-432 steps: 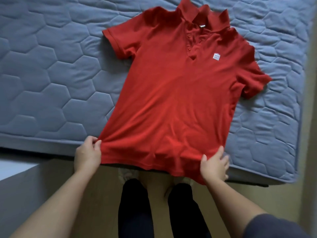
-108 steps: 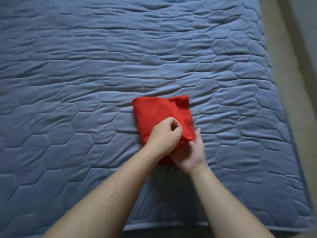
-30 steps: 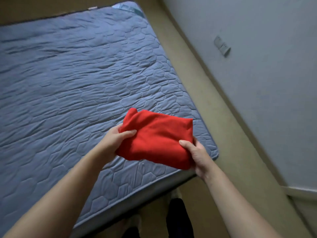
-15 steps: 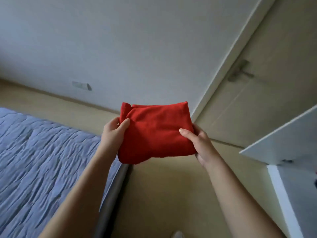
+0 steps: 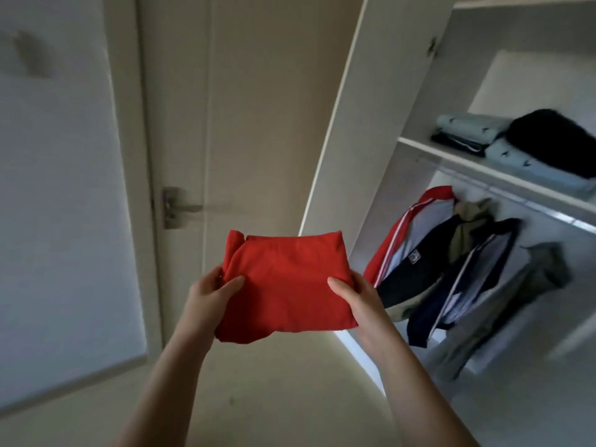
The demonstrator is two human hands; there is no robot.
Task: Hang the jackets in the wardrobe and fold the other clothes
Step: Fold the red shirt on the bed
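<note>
**A:** Red shirt (image 5: 287, 285), position?

**B:** Folded into a flat packet and held up in the air, centre of view. A closed room door (image 5: 258, 108) is behind it, and the open wardrobe (image 5: 451, 75) is just to its right.

**A:** Hands?

**B:** 2 hands, both on the shirt. The left hand (image 5: 206, 295) grips the left edge with the thumb laid on top and the other fingers tucked under the cloth, out of sight. The right hand (image 5: 358, 295) grips the right edge the same way. Forearms are bare.

**A:** Is the shirt touching the wardrobe?

**B:** No. It is apart from both the shelf (image 5: 451, 158) and the hanging clothes. Only the hands touch it.

**A:** Wardrobe contents?

**B:** The shelf holds pale-blue folded clothes (image 5: 467, 127), with a black bundle (image 5: 554, 140) on the pile further right. Below the shelf hang at least 3 garments: a red-striped jacket (image 5: 416, 233), a navy jacket (image 5: 477, 279) and a grey jacket (image 5: 516, 301). The view is blurred, so I can't make out hangers.

**A:** Anything else?

**B:** A metal door handle (image 5: 183, 208) on the room door, left of the shirt.
</note>
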